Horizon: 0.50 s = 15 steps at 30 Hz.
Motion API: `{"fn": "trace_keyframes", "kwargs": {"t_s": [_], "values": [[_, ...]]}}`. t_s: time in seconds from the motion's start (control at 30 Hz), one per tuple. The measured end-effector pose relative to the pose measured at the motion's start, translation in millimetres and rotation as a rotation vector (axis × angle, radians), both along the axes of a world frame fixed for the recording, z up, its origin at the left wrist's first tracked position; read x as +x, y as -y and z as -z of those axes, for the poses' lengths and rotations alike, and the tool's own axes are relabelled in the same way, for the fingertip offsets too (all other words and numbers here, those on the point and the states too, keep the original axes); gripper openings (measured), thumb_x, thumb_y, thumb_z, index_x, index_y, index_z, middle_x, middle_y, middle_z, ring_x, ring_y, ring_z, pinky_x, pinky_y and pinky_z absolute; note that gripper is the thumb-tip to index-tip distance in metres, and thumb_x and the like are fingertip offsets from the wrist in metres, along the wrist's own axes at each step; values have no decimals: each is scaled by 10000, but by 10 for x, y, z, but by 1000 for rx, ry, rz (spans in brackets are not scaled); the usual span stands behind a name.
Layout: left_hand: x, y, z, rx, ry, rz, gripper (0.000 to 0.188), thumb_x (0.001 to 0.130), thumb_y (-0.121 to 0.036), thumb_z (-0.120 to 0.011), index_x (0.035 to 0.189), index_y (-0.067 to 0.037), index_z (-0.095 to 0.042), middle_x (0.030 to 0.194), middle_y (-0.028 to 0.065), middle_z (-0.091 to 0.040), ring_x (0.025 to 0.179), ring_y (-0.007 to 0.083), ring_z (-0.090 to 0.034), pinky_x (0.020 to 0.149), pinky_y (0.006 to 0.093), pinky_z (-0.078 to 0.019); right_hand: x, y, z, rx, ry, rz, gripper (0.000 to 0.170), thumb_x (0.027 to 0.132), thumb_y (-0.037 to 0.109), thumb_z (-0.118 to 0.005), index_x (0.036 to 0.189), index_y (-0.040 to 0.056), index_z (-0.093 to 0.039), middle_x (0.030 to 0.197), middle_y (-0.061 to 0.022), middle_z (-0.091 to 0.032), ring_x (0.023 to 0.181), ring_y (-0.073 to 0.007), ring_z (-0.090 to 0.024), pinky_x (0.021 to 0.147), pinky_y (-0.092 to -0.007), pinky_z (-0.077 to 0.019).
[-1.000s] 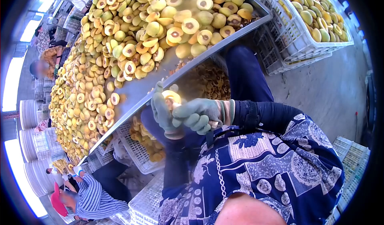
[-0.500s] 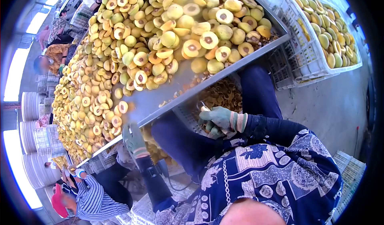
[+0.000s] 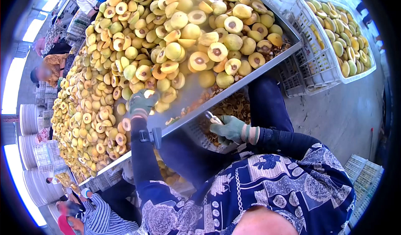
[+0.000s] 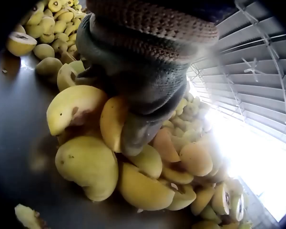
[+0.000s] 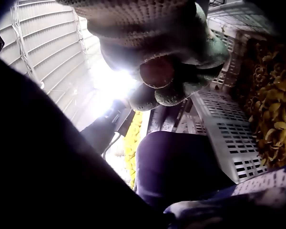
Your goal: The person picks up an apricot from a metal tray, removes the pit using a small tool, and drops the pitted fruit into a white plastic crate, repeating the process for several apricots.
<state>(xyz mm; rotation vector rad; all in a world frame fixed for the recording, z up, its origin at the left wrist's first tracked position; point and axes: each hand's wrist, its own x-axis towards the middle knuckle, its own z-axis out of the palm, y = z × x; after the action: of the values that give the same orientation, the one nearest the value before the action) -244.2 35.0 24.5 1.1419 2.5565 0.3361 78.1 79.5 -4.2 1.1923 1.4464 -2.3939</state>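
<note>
Left of centre in the head view, my gloved left hand (image 3: 142, 103) reaches into the halved fruits (image 3: 130, 52) heaped across the upper left on a metal table (image 3: 234, 88), fingers against a fruit half (image 4: 112, 123); whether they pinch it I cannot tell. Near centre, my right hand (image 3: 232, 130) is curled round a metal-tipped tool (image 3: 215, 119).

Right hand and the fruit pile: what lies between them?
The head view shows, from the right hand toward the fruit pile: fruit scraps below the table edge, then that metal edge, then a strip of tabletop with small bits.
</note>
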Motion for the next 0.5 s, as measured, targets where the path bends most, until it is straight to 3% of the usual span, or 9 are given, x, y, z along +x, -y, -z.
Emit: {"fn": "trace_keyframes", "kwargs": {"t_s": [0.03,0.13,0.23,0.27,0.3,0.37,0.4,0.43,0.5], "values": [[43,73,35,0,-3,0,447,676,-405,-738,954,-58,-690,767,138,-668,598,242,-635,646,335,-520,-7,2,-51,0,-3,0,260,866,287,-576,899,30,-560,636,-48,-574,470,-126,-534,432,-294,-440],[308,260,168,566,220,-104,375,765,-331,-735,908,5,-651,761,42,-636,658,105,-568,630,264,-481,-32,-8,-253,-5,-32,-72,313,878,339,-579,952,34,-566,680,-30,-575,523,-104,-543,459,-261,-458],[877,360,24,838,453,-335,322,830,-329,-697,870,-13,-643,773,19,-620,683,69,-541,616,243,-460,-123,134,-257,-60,-212,56,326,878,337,-582,995,34,-554,697,-25,-579,521,-98,-545,454,-250,-457],[1021,413,35,862,452,-293,302,866,-327,-664,877,-27,-632,768,2,-599,683,52,-522,611,222,-443,-113,125,-489,-17,-223,69,332,874,314,-590,1052,37,-544,726,-19,-579,518,-92,-542,441,-248,-454],[1251,431,-27,893,607,-330,276,880,-297,-646,909,-23,-622,744,-2,-590,691,66,-526,621,223,-442,-138,141,-512,-15,-225,69,332,874,314,-590,1052,37,-544,726,-19,-579,518,-92,-542,441,-248,-454],[1471,468,64,1000,785,-161,263,898,-263,-617,991,-19,-594,794,8,-595,715,79,-534,627,234,-450,-163,182,-521,32,-343,79,326,870,277,-604,1090,44,-544,764,-14,-581,518,-85,-535,441,-245,-457],[1665,455,93,1086,844,-243,252,920,-277,-589,1010,-41,-595,837,11,-598,737,92,-546,681,238,-453,-171,207,-466,44,-380,100,329,868,271,-611,1104,46,-563,832,-29,-613,623,-113,-592,548,-264,-502],[1865,432,67,1170,904,-327,246,942,-290,-560,1029,-63,-595,879,13,-600,760,105,-558,734,242,-455,-164,219,-393,48,-380,104,329,868,271,-611,1104,46,-563,832,-29,-613,623,-113,-592,548,-264,-502],[2019,459,-19,1186,983,-245,354,952,-368,-516,1117,-60,-569,970,42,-603,866,146,-582,792,299,-478,-128,194,-330,308,-489,178,328,866,275,-614,1096,43,-590,898,-43,-640,770,-139,-628,695,-279,-512]]}}
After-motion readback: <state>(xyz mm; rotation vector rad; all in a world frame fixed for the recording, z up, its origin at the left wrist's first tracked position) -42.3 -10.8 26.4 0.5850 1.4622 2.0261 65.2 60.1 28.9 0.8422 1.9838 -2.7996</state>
